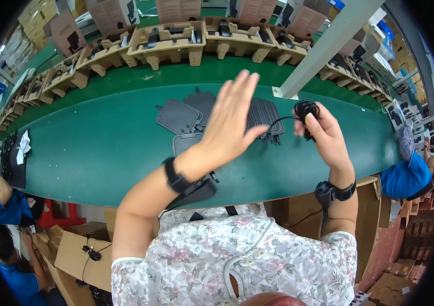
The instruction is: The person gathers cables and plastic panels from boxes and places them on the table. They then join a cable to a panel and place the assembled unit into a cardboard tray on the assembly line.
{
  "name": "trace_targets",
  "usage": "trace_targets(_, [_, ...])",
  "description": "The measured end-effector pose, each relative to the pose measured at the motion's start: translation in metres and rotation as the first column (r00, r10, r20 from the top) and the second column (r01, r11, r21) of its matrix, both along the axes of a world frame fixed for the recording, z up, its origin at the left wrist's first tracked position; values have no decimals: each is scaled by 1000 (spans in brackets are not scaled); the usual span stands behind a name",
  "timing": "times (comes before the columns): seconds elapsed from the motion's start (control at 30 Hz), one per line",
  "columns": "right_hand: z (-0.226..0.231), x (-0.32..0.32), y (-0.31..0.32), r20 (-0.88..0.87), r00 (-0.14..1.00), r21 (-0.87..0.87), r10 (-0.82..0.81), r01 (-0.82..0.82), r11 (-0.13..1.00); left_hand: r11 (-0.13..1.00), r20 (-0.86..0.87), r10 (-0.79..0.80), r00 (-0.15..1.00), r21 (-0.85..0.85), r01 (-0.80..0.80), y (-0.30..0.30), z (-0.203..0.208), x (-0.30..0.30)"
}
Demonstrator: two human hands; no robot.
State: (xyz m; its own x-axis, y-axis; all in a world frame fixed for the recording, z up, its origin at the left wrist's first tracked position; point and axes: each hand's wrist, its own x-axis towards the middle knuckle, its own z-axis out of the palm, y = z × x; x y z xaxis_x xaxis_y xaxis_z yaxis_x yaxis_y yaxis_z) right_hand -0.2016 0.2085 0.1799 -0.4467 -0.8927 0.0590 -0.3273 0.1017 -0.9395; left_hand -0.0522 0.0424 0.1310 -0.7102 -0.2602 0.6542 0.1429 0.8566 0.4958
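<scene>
A coiled black cable (306, 109) is pinched between the thumb and fingers of my right hand (325, 133), above the table. From the coil a short length runs left, passing close to my left thumb. My left hand (230, 120) is raised with its fingers stretched out and its thumb spread; nothing is gripped in it. Beneath and beside it lie dark grey flat ribbed panels: a loose panel (179, 116) to its left, a panel (186, 143) partly under the wrist, and a stack of panels (264, 113) to its right.
Moulded cardboard trays (167, 45) with black parts line the far shelf. A grey metal post (324, 51) rises from the green table (94, 148). A black object (200, 192) lies at the near edge. Co-workers in blue sit at both sides; an open carton (84, 255) stands lower left.
</scene>
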Motion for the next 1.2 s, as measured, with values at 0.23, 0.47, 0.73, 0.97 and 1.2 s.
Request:
trace_targets(0.23, [-32,-13,-24,513,854,-428,-83,339,838,53,-273,-498,823,938,343,43,-5,-57])
trace_targets(0.47, [-59,-42,3,219,950,-206,-221,266,942,967,-127,32,991,256,2,18,-27,-54])
trace_targets(0.73, [-50,-21,5,405,893,-355,-194,350,867,232,-93,-558,825,937,262,44,-10,-74])
trace_targets(0.97, [-57,-31,12,-795,319,-517,-516,90,851,42,5,-835,550,998,54,36,-28,-79])
trace_targets(1.2, [-25,4,34,-823,536,174,185,-72,982,6,6,-966,259,1000,3,25,-23,-66])
